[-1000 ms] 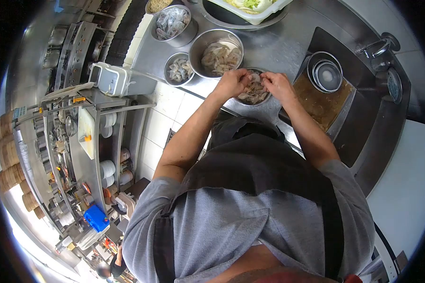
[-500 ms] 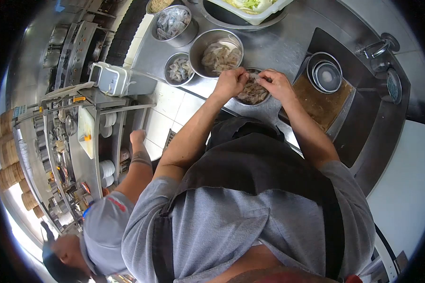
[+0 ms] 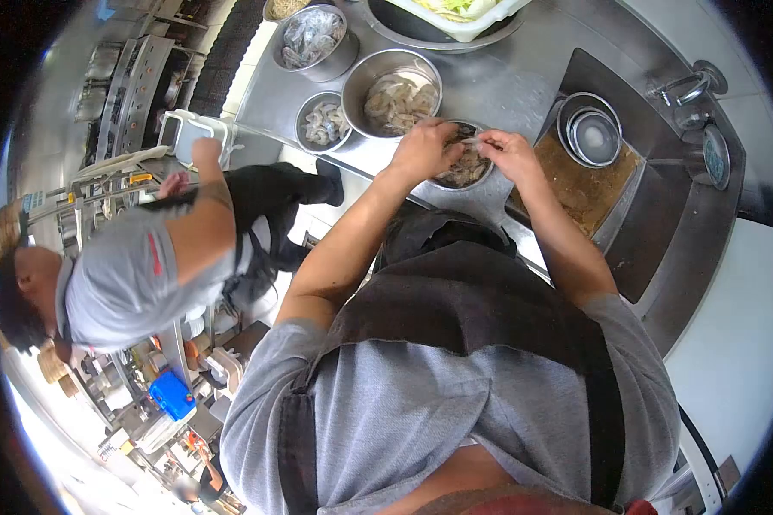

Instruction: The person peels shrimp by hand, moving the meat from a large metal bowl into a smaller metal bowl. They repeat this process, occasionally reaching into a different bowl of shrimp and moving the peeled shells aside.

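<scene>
A metal bowl of grey, unpeeled-looking shrimp [image 3: 465, 174] stands at the counter's front edge. My left hand [image 3: 423, 153] reaches over its left rim, fingers slightly curled and apart, with no held thing visible. At the right rim, my right hand [image 3: 510, 155] pinches a small, pale, translucent piece that looks like a shrimp [image 3: 475, 148]. Just behind my left hand is a larger metal pot [image 3: 352, 94] with more shrimp inside. Beside it sits a small bowl of peeled-looking shrimp [image 3: 325, 123].
A metal pot with a plastic bag [image 3: 313, 39] and a white basket of cut greens [image 3: 468, 30] stand farther back. To the right, nested bowls [image 3: 594, 137] rest on a brown board [image 3: 575, 193] by the sink tap [image 3: 687, 90]. A co-worker [image 3: 137, 266] is at left.
My left hand has opened from a pinch and spread toward the shrimp bowl; my right hand stays pinched close by. The co-worker has moved up the left side, bent arm now near the white container.
</scene>
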Demonstrator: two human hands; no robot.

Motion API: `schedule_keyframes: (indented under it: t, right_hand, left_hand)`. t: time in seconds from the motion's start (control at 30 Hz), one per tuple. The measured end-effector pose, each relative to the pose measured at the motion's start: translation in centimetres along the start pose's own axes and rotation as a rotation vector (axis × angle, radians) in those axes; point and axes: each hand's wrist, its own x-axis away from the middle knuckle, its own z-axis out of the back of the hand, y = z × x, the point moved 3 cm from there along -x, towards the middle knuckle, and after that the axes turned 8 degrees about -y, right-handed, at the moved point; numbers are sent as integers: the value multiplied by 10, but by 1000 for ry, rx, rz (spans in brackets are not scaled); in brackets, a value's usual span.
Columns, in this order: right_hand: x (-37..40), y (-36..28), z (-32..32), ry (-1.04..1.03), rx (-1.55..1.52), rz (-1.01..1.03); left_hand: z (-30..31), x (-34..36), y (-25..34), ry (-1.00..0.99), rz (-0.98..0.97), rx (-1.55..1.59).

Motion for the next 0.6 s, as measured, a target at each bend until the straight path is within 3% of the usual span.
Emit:
schedule_keyframes:
  t: [0.07, 0.13, 0.37, 0.43, 0.6]
  right_hand:
    - [2, -17, -6, -65, 43, 74]
    - [6, -38, -10, -27, 114, 107]
    - [-4, -25, -17, 53, 272, 319]
    - [-3, -33, -15, 23, 280, 278]
    - [-1, -44, -20, 2, 204, 255]
  left_hand:
    - [5, -4, 6, 43, -54, 104]
    - [-2, -12, 0, -235, 92, 226]
    - [-7, -8, -17, -216, 281, 495]
    - [5, -1, -8, -264, 432, 748]
    - [5, 3, -12, -278, 435, 995]
